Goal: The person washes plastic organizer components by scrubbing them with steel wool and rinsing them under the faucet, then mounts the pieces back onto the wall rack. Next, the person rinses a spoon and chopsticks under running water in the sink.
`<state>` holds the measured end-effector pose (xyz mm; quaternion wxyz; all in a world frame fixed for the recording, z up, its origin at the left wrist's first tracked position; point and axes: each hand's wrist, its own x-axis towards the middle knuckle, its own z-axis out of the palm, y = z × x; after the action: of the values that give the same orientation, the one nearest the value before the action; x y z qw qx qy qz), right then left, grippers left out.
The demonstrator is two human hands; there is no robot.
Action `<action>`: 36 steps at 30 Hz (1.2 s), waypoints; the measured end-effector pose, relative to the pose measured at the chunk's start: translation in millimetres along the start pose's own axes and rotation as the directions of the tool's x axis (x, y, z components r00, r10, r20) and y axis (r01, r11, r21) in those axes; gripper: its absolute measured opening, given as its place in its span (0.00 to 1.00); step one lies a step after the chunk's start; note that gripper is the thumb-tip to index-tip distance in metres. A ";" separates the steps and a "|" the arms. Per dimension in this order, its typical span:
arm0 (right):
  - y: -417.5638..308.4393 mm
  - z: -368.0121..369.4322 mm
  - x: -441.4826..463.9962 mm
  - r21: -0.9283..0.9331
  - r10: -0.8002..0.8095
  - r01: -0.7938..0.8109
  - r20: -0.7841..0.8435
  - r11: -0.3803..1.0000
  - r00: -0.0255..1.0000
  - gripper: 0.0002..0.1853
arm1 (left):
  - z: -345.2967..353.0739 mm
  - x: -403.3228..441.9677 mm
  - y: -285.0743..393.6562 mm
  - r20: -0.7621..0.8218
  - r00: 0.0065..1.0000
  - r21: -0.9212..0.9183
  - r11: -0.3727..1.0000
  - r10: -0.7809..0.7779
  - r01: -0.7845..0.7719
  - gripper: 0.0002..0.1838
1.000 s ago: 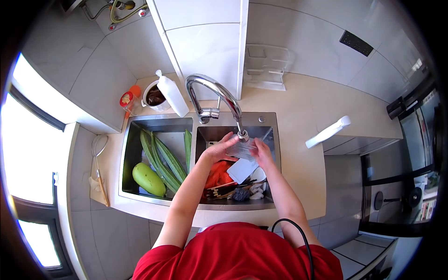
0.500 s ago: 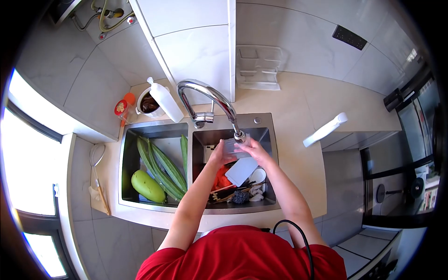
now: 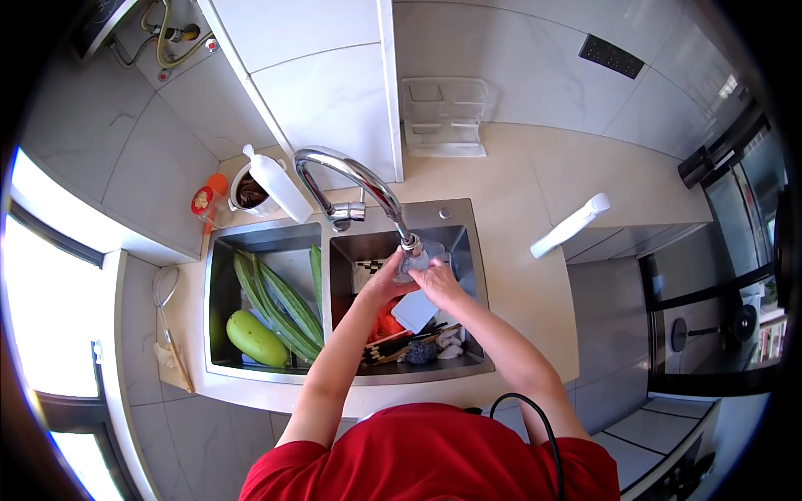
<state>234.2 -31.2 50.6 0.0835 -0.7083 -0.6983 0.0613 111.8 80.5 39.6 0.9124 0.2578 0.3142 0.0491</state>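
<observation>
A clear plastic container [image 3: 432,250] is held tilted beneath the chrome faucet [image 3: 355,171], over the right sink basin. My left hand [image 3: 387,281] is closed around its left and near side. From the right, my right hand [image 3: 436,281] grips it with fingers at the near side. Below my hands lie a pale plastic lid or box [image 3: 415,311], something red-orange [image 3: 386,322], a dark scrubber [image 3: 420,352], chopsticks and whitish pieces I cannot make out. My hands partly hide the container and the basin.
In the left basin are a green gourd [image 3: 256,338] and several long ridged gourds [image 3: 288,296]. Behind stand a white bottle [image 3: 280,185], a pot [image 3: 249,194] and a red-lidded jar [image 3: 203,200]. A whisk [image 3: 171,330] lies left; a clear rack [image 3: 444,117] leans at the wall.
My hands have come closer together, the right one moving left. The container has turned and tilted under the faucet. The whole view has shifted slightly.
</observation>
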 end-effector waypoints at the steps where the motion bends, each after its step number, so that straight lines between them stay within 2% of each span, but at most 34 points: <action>1: 3.2 -5.3 1.3 0.000 -0.001 0.001 0.001 1.000 1.000 0.11 | 2.2 -0.7 0.7 -0.001 1.000 -0.001 1.000 0.000 0.000 0.36; 3: 12.2 -15.6 2.1 0.087 0.021 -0.020 -0.008 0.996 1.000 0.10 | 4.0 -1.8 1.1 -0.004 0.989 0.229 0.963 0.145 -0.140 0.32; 4: 15.4 -7.2 -3.3 0.095 -0.037 0.043 -0.069 0.995 0.997 0.08 | 0.1 5.8 -4.1 -0.045 0.988 0.339 0.933 0.148 -0.124 0.28; 5: 12.2 -2.2 -8.4 0.091 -0.039 0.046 -0.071 0.995 0.997 0.08 | -3.2 7.0 -7.8 -0.043 0.987 0.338 0.932 0.153 -0.129 0.28; 7: 4.0 8.5 -16.7 0.075 -0.154 0.165 -0.134 0.984 0.979 0.08 | -15.7 12.3 -19.7 -0.027 0.997 0.523 0.851 0.071 -0.047 0.20; 8: 0.7 14.7 -12.6 0.008 -0.139 0.143 -0.176 0.990 0.974 0.07 | -21.3 21.0 -23.6 -0.142 0.985 0.447 0.894 0.094 -0.021 0.22; 9: 1.0 14.1 -9.8 0.013 -0.143 0.147 -0.175 0.989 0.974 0.07 | -12.6 17.8 -19.8 -0.149 0.984 0.446 0.895 0.095 -0.019 0.22; 11: 4.0 4.9 4.8 0.103 -0.014 0.080 -0.523 0.992 0.852 0.04 | 16.6 9.5 0.3 -0.158 0.938 0.455 0.866 0.308 -0.208 0.20; 12: 13.6 -1.0 6.2 0.174 0.017 0.054 -0.379 0.983 0.925 0.03 | 10.9 23.0 -0.6 -0.150 0.919 0.508 0.826 0.363 -0.244 0.22; 13: 19.1 1.5 -0.3 0.175 0.016 0.055 -0.379 0.983 0.925 0.03 | 12.7 26.7 -5.4 -0.152 0.919 0.508 0.826 0.364 -0.243 0.22; 14: 22.8 4.1 -7.6 0.201 0.044 0.029 -0.352 0.979 0.935 0.02 | 15.2 29.8 -10.7 -0.162 0.918 0.615 0.764 0.362 -0.193 0.23; 15: 23.4 5.6 -13.6 0.222 0.068 0.005 -0.322 0.975 0.944 0.06 | 15.6 32.0 -15.4 -0.172 0.915 0.708 0.691 0.364 -0.142 0.23; 17: 15.8 3.0 -24.4 0.246 0.055 0.024 -0.309 0.969 0.949 0.07 | 4.0 25.6 -26.2 -0.173 0.918 0.713 0.688 0.358 -0.134 0.24; 19: 4.8 0.3 -23.1 0.321 -0.040 0.149 -0.325 0.935 0.945 0.08 | -6.4 9.1 -23.9 -0.158 0.971 0.345 0.932 0.179 -0.116 0.24; 20: 5.7 -2.7 -16.3 0.410 -0.044 0.179 -0.317 0.894 0.947 0.13 | -9.2 5.4 -17.0 -0.186 0.964 0.349 0.930 0.190 -0.115 0.22; 21: 6.9 -10.0 -10.7 0.416 -0.043 0.179 -0.316 0.892 0.948 0.13 | -4.8 3.3 -10.9 -0.192 0.963 0.349 0.930 0.188 -0.112 0.22; 23: 4.5 -23.5 -1.4 0.529 0.079 0.159 -0.398 0.834 0.914 0.21 | 4.7 0.1 2.1 -0.195 0.925 0.516 0.836 0.326 -0.186 0.20; 24: 5.8 -20.7 -3.4 0.569 0.111 0.151 -0.400 0.809 0.910 0.29 | 9.8 2.0 3.3 -0.223 0.894 0.656 0.738 0.389 -0.158 0.22; 25: 5.7 -17.4 -4.0 0.567 0.109 0.155 -0.403 0.809 0.909 0.29 | 6.0 5.8 3.3 -0.223 0.892 0.657 0.737 0.393 -0.160 0.22; 27: 4.1 -11.5 -6.6 0.617 0.232 0.146 -0.490 0.773 0.840 0.32 | -1.8 14.4 1.2 -0.026 0.821 0.917 0.342 0.570 -0.208 0.22; 28: 2.8 -13.9 -4.0 0.574 0.325 0.092 -0.579 0.813 0.748 0.29 | -4.0 16.9 -0.4 -0.061 0.798 0.949 0.283 0.600 -0.141 0.26; 29: 6.4 -9.2 1.2 0.572 0.318 0.097 -0.580 0.815 0.750 0.29 | -6.6 18.4 -2.5 -0.062 0.794 0.948 0.285 0.605 -0.143 0.26; 31: 19.5 15.8 12.8 0.662 0.463 -0.085 -0.421 0.745 0.780 0.26 | 8.2 3.1 -1.5 -0.042 0.774 0.959 0.243 0.632 -0.146 0.28; 32: 27.5 26.0 16.8 0.788 0.509 -0.218 -0.136 0.575 0.850 0.21 | -6.9 15.5 -12.0 0.016 0.709 0.983 0.118 0.705 -0.140 0.29; 33: 27.3 26.7 20.9 0.788 0.511 -0.220 -0.135 0.575 0.849 0.21 | -3.3 12.7 -10.9 0.017 0.710 0.983 0.118 0.704 -0.140 0.29; 35: 24.8 28.7 30.9 0.748 0.513 -0.121 -0.319 0.653 0.797 0.13 | 2.8 6.2 -8.5 -0.084 0.740 0.984 0.175 0.667 -0.045 0.28; 36: 25.0 19.9 32.6 0.749 0.513 -0.122 -0.316 0.652 0.798 0.13 | 9.2 -3.2 -4.5 -0.088 0.740 0.983 0.177 0.666 -0.043 0.28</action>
<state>255.2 1.7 27.0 0.5091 -0.7286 -0.4342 0.1466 114.4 71.7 45.3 0.4101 0.7906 0.4322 0.1416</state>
